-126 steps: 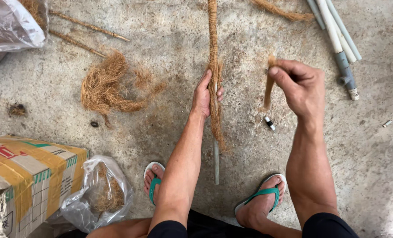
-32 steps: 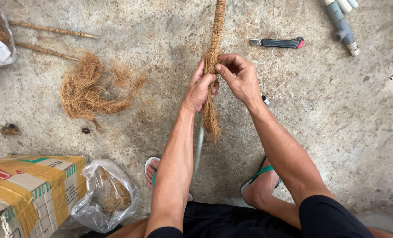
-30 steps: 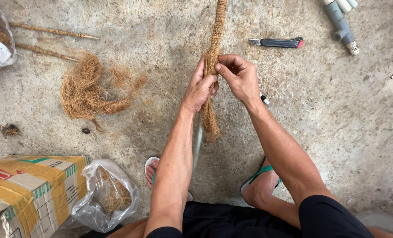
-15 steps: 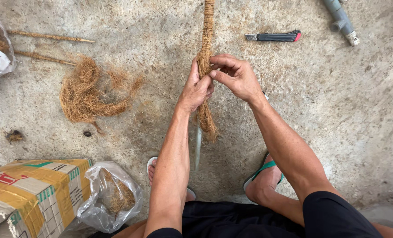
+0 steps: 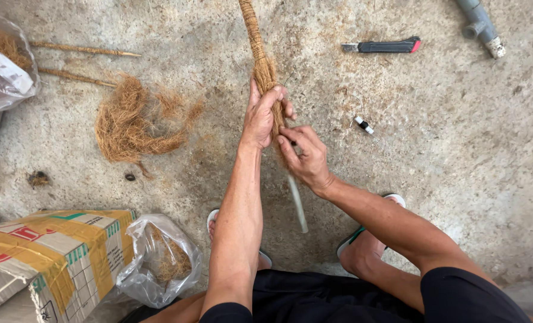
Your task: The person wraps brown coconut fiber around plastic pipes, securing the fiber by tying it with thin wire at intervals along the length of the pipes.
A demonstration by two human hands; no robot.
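Two hands work on one fibre-wrapped pole [image 5: 260, 57], which runs away from the person across the concrete floor [image 5: 458, 149]. We note the left hand [image 5: 264, 115] closed around the pole at the point where the brown coir wrapping ends. Just below it, touching the same pole, the right hand [image 5: 305, 157] pinches loose fibre between thumb and fingertips. The hands lie close together, the right nearer the body. Under the right hand a bare pale length of the pole [image 5: 297, 206] emerges and runs toward the person's feet.

Left of the left hand, well apart, lies a loose heap of coir fibre [image 5: 136, 122], with two thin wrapped sticks [image 5: 84, 49] beyond it. Far right of the hands, beyond them, a utility knife [image 5: 381, 46] lies on the floor, and a small black-and-white object [image 5: 363, 124] sits just right of the hands. A grey pipe fitting [image 5: 482, 25] lies further right. Near the left elbow we record a clear plastic bag of fibre [image 5: 159, 260] beside a taped cardboard box [image 5: 51, 251].
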